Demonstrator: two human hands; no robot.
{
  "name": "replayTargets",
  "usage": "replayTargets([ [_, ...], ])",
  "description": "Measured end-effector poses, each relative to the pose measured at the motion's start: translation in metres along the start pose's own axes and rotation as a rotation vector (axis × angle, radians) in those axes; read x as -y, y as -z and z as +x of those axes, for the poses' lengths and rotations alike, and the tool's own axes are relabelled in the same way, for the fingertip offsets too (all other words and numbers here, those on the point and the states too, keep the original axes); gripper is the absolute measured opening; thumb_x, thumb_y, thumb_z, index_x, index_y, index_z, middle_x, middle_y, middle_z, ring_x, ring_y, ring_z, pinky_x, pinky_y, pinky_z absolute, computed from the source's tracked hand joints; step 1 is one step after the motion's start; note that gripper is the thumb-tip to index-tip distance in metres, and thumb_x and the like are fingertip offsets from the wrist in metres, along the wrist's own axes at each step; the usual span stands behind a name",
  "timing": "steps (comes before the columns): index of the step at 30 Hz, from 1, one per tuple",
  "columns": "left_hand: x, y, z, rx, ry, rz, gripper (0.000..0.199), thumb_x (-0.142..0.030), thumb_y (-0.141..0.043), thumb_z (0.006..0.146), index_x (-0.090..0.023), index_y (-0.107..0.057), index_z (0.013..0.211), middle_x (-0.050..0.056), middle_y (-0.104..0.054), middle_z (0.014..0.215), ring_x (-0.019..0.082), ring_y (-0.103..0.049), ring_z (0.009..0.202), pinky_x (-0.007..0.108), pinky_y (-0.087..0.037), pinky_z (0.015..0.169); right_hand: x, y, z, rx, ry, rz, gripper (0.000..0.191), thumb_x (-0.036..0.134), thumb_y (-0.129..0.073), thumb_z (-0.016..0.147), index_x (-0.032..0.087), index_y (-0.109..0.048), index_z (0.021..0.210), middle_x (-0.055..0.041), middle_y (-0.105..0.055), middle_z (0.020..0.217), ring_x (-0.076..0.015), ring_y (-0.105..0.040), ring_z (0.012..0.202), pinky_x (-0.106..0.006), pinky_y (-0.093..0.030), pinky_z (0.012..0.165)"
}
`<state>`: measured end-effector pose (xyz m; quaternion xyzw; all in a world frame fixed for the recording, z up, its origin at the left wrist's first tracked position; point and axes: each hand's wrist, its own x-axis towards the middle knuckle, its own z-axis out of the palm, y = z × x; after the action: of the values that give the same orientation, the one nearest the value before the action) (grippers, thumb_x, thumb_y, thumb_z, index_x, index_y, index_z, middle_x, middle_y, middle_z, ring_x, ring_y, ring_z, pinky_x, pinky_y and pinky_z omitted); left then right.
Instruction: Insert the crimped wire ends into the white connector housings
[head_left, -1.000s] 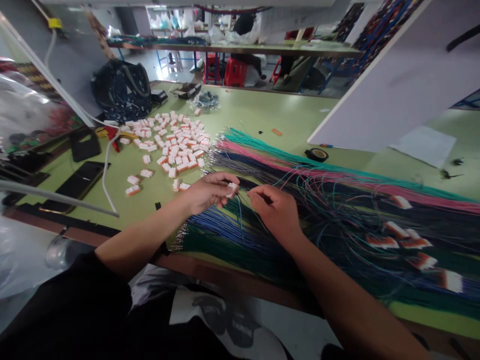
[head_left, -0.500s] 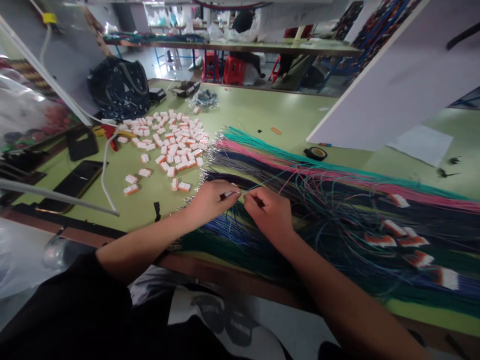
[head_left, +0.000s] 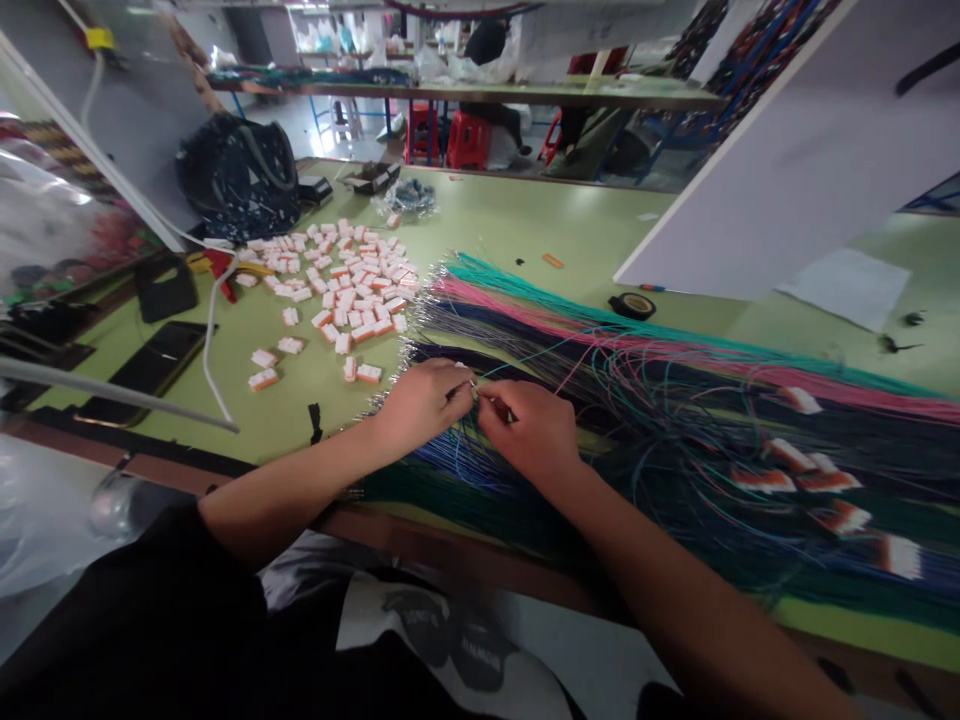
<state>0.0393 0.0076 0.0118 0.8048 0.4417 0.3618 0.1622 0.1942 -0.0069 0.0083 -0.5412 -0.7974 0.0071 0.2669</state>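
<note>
My left hand (head_left: pixel 421 400) is closed in a pinch over the wire bundles, with a small white connector mostly hidden in its fingers. Right beside it, my right hand (head_left: pixel 531 422) pinches a thin wire, and the fingertips of both hands nearly meet. Beneath them lie long bundles of wires: teal wires (head_left: pixel 517 282) and pink wires (head_left: pixel 499 312) at the back, dark and blue ones nearer me. Metal tips line their left ends. Left of the bundles spreads a loose heap of white-and-orange connectors (head_left: pixel 352 290). Several wired connectors (head_left: pixel 761 482) rest on the bundles at the right.
A black tape roll (head_left: pixel 631 305) and an orange piece (head_left: pixel 553 261) lie behind the wires. At the left are a phone (head_left: pixel 146 372), a white cable (head_left: pixel 208 350) and a dark patterned bag (head_left: pixel 238 175). A white panel (head_left: pixel 780 170) slants over the right side.
My right hand has moved slightly left, bringing its fingertips up to those of my left hand. The left hand has shifted only a little.
</note>
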Motion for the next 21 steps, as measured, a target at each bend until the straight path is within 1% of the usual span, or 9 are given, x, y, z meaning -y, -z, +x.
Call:
replayTargets([
  [2, 0.0, 0.001, 0.002, 0.046, 0.126, -0.143, 0.02, -0.016, -0.048, 0.078, -0.015, -0.063, 0.066, 0.003, -0.059, 0.063, 0.012, -0.053, 0.061, 0.025, -0.044, 0.059, 0.0, 0.001, 0.001, -0.023, -0.01, 0.018, 0.024, 0.029, -0.046, 0.079, 0.021, -0.068, 0.071, -0.0018, -0.063, 0.056, -0.0152, -0.056, 0.059, -0.025, -0.031, 0.054],
  [4, 0.0, 0.004, 0.005, 0.136, 0.324, -0.398, 0.016, -0.018, -0.052, 0.08, -0.013, -0.067, 0.081, 0.001, -0.059, 0.062, 0.01, -0.053, 0.055, 0.024, -0.046, 0.056, -0.002, 0.004, 0.002, -0.074, -0.045, 0.081, 0.023, 0.029, -0.047, 0.078, 0.021, -0.067, 0.07, -0.0009, -0.063, 0.058, -0.0137, -0.054, 0.057, -0.025, -0.033, 0.056],
  [6, 0.002, 0.007, 0.008, 0.207, 0.52, -0.697, 0.021, -0.017, -0.053, 0.081, -0.012, -0.066, 0.097, 0.0, -0.058, 0.062, 0.008, -0.053, 0.051, 0.022, -0.047, 0.053, -0.003, 0.007, 0.003, -0.123, -0.101, 0.184, 0.021, 0.028, -0.047, 0.077, 0.021, -0.065, 0.068, 0.0002, -0.064, 0.059, -0.0119, -0.053, 0.055, -0.024, -0.035, 0.056],
  [8, 0.004, 0.009, 0.011, 0.215, 0.63, -0.957, 0.027, -0.013, -0.054, 0.08, -0.011, -0.063, 0.105, 0.0, -0.06, 0.067, 0.007, -0.056, 0.053, 0.021, -0.05, 0.053, -0.004, 0.01, 0.004, -0.146, -0.152, 0.275, 0.019, 0.027, -0.049, 0.074, 0.02, -0.062, 0.063, 0.0014, -0.062, 0.057, -0.0106, -0.051, 0.052, -0.023, -0.036, 0.055],
  [10, 0.006, 0.011, 0.012, 0.192, 0.661, -1.145, 0.032, -0.008, -0.056, 0.078, -0.011, -0.062, 0.109, 0.001, -0.061, 0.074, 0.007, -0.058, 0.056, 0.019, -0.052, 0.054, -0.003, 0.012, 0.004, -0.138, -0.169, 0.314, 0.018, 0.027, -0.05, 0.072, 0.02, -0.06, 0.059, 0.0021, -0.059, 0.055, -0.0101, -0.049, 0.05, -0.023, -0.035, 0.054],
  [12, 0.007, 0.011, 0.012, 0.197, 0.669, -1.257, 0.037, -0.006, -0.057, 0.076, -0.013, -0.061, 0.113, 0.001, -0.062, 0.076, 0.007, -0.06, 0.058, 0.017, -0.054, 0.056, -0.003, 0.012, 0.004, -0.122, -0.159, 0.314, 0.017, 0.027, -0.05, 0.071, 0.02, -0.059, 0.057, 0.0022, -0.058, 0.053, -0.0102, -0.049, 0.05, -0.023, -0.035, 0.054],
  [16, 0.01, 0.01, 0.01, 0.237, 0.673, -1.346, 0.041, -0.006, -0.059, 0.075, -0.013, -0.061, 0.115, 0.0, -0.06, 0.072, 0.008, -0.061, 0.06, 0.018, -0.055, 0.058, -0.001, 0.011, 0.002, -0.116, -0.134, 0.298, 0.017, 0.026, -0.049, 0.071, 0.021, -0.059, 0.059, 0.0021, -0.058, 0.053, -0.0103, -0.048, 0.051, -0.023, -0.035, 0.054],
  [21, 0.011, 0.007, 0.008, 0.278, 0.658, -1.424, 0.038, -0.005, -0.061, 0.073, -0.015, -0.062, 0.109, -0.002, -0.058, 0.068, 0.008, -0.061, 0.058, 0.018, -0.054, 0.055, -0.003, 0.009, 0.002, -0.127, -0.124, 0.276, 0.017, 0.027, -0.049, 0.072, 0.02, -0.059, 0.059, 0.0016, -0.058, 0.053, -0.0104, -0.048, 0.051, -0.023, -0.035, 0.054],
])
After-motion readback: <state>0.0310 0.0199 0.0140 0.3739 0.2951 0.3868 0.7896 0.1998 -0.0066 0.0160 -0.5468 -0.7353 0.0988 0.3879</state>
